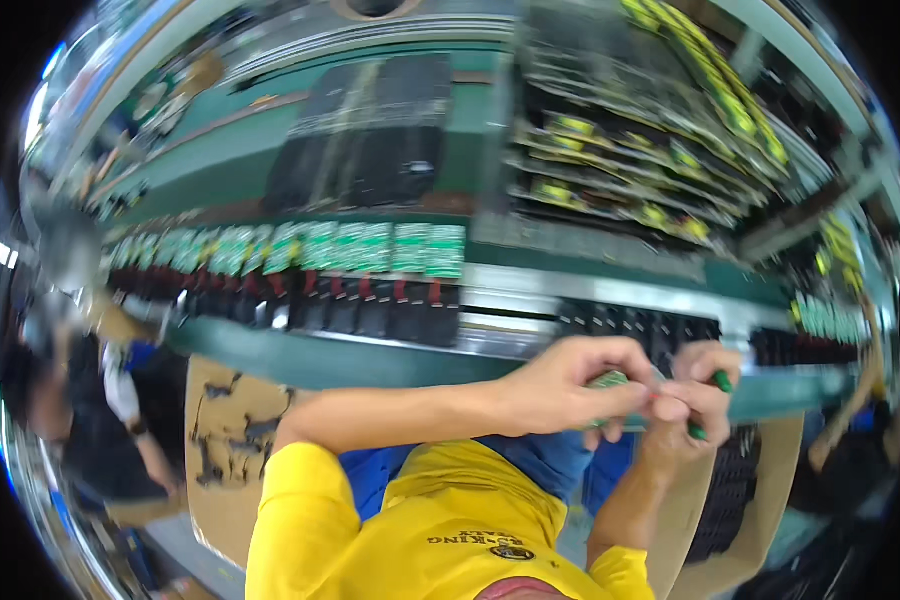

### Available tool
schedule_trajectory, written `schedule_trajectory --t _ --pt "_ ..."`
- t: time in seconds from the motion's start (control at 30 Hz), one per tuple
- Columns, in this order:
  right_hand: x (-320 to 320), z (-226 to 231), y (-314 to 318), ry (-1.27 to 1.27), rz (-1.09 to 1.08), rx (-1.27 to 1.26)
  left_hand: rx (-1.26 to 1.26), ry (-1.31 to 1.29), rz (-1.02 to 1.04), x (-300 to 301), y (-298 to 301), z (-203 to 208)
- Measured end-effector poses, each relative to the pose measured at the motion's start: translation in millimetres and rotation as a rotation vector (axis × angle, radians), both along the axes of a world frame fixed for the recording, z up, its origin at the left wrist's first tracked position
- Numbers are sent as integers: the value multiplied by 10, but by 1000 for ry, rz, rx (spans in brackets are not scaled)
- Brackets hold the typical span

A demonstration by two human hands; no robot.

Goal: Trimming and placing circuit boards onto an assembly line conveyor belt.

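In the left hand [575, 388], curled and gripping by thumb and fingers: one small green circuit board [608, 380], flat, shiny, partly covered, between thumb and bent forefinger. In the right hand [692, 395], folded tightly: one green-handled tool [722, 381], with two smooth green ends showing, one above and one below the fist. Cannot tell tool kind, nor whether touching the board. Near the meeting fingertips, one tiny red spot [654, 397]. Ahead, on a smooth green bench [260, 350]: long row of glossy green boards [428, 250], more than ten, too blurred for an exact count; below these, thin red leads [401, 291] and boxy black casings [425, 318]. Farther right, past a pale metal strip [510, 300], a shorter row of black casings. Behind: dark flat panels [395, 130]; to the right, layered stack with yellow-green pieces [575, 130]. Below, two brown cardboard boxes [210, 378], both with loose black parts [240, 440].
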State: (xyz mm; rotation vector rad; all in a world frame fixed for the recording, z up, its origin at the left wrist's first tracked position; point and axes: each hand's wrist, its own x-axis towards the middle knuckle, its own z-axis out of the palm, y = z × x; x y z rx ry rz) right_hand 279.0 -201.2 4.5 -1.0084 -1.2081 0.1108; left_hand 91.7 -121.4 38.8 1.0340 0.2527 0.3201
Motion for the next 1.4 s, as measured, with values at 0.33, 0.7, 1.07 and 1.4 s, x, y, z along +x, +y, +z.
schedule_trajectory --t 0.33,0.7,1.07,1.4 --pt "-88 -16 -30 -327 -212 -320 854 343 291 -214 603 283" --pt "-243 -280 15 -650 -278 -522 1264 689 185 -148 870 104" --pt "-278 -313 22 -623 -292 -538 1263 663 188 -119 934 -73" --pt "-276 -355 19 -615 -283 -537 1286 693 166 -105 930 -107"
